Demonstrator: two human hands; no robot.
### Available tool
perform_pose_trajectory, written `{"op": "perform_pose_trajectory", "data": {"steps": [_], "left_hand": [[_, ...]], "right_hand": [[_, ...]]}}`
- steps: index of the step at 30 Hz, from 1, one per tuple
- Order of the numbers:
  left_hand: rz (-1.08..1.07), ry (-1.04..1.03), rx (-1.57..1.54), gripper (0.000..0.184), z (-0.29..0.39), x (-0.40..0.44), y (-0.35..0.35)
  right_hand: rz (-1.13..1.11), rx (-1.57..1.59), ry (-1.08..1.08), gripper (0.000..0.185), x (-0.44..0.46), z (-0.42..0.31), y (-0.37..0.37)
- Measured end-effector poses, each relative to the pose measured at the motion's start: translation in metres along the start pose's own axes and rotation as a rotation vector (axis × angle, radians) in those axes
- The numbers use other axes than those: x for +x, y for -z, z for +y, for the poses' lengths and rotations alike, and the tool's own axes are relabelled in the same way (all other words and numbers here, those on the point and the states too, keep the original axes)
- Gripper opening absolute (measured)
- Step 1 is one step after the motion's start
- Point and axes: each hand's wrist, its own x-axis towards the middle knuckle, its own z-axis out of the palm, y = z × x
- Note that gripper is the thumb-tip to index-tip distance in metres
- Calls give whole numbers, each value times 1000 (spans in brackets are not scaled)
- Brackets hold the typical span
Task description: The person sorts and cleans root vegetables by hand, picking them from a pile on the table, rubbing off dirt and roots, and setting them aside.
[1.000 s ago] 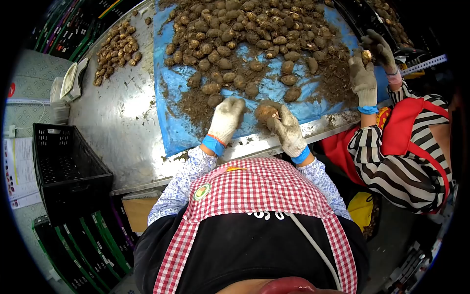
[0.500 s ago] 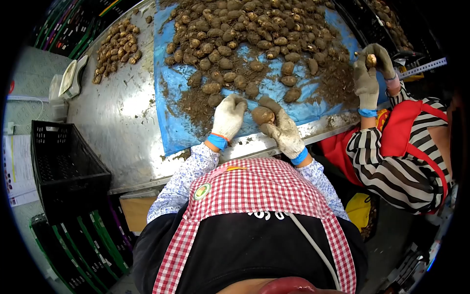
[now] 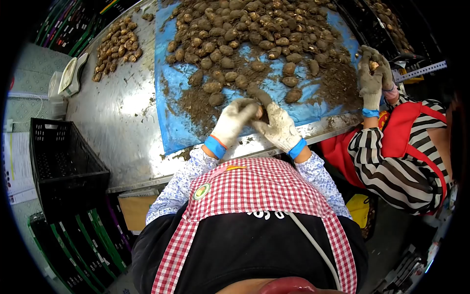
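My left hand (image 3: 235,119), in a white knitted glove with dirt-darkened fingers, is closed over a brown taro corm (image 3: 264,116). The same corm sits in my right hand (image 3: 278,128), gloved alike, whose fingers wrap its far side. Both hands meet just above the near edge of a blue plastic sheet (image 3: 169,128), and they hide most of the corm. Motion slightly smears my left fingers. Beyond them lies a large heap of soil-covered taro corms (image 3: 245,29), with a few loose ones close to my fingertips.
A smaller pile of cleaner corms (image 3: 117,44) lies on the metal table (image 3: 117,142), near a scale (image 3: 73,74). At left stands a black crate (image 3: 68,171). A co-worker's gloved hands (image 3: 372,81) hold a corm at right. Loose soil (image 3: 196,105) covers parts of the sheet.
My left hand has moved right and onto the corm, which showed plainly in my right hand before. My right hand has shifted slightly left. The co-worker's hands have turned around their corm.
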Motion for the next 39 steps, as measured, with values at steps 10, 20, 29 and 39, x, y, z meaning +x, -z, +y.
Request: {"op": "perform_pose_trajectory", "data": {"steps": [10, 20, 29, 39], "left_hand": [[43, 153, -724, 52, -36, 5, 29], [44, 154, -450, 43, -20, -9, 35], [113, 306, -880, 46, -6, -4, 22], [-368, 89, -938, 53, -8, -6, 20]], "right_hand": [[85, -198, -144, 32, 10, 32, -2], [-240, -336, -57, 26, 22, 4, -4], [-122, -295, -28, 46, 20, 16, 2], [-134, -316, -223, 32, 30, 25, 4]]}}
